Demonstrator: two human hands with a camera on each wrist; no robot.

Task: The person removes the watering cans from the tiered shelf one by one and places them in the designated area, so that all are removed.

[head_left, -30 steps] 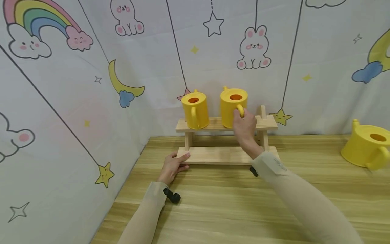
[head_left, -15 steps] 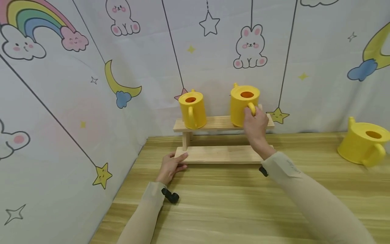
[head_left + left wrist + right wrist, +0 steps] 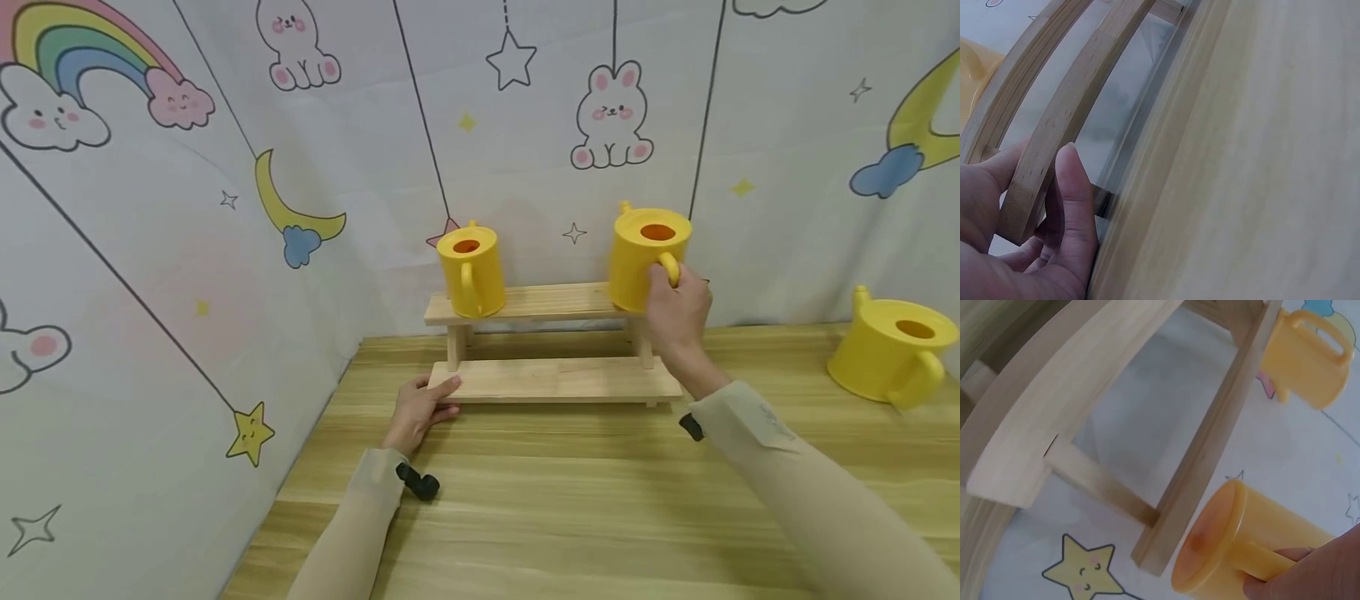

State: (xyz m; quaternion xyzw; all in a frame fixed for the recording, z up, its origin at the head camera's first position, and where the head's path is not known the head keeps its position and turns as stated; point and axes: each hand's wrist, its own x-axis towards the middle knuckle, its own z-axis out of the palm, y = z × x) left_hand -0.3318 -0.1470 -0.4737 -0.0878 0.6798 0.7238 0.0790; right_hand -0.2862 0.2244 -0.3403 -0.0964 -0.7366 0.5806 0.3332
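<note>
My right hand [image 3: 681, 321] grips the handle of a yellow watering can [image 3: 632, 265] at the right end of the upper board [image 3: 555, 300] of a two-tier wooden stand. In the right wrist view this can [image 3: 1279, 515] appears close by the board's end, with fingers wrapped round its handle. A second yellow watering can [image 3: 487, 279] stands on the left end of the same board, its handle facing me. My left hand [image 3: 414, 414] pinches the left end of the lower board [image 3: 555, 381] between thumb and fingers, as the left wrist view also shows.
A third yellow watering can [image 3: 881, 354] stands on the wood-grain table [image 3: 562, 500] to the right. Behind the stand and along the left hangs a white cloth [image 3: 540, 192] printed with rabbits, stars and moons.
My right hand has moved the watering can rightward along the upper board, from right of the middle to its right end. The left hand keeps its hold on the lower board.
</note>
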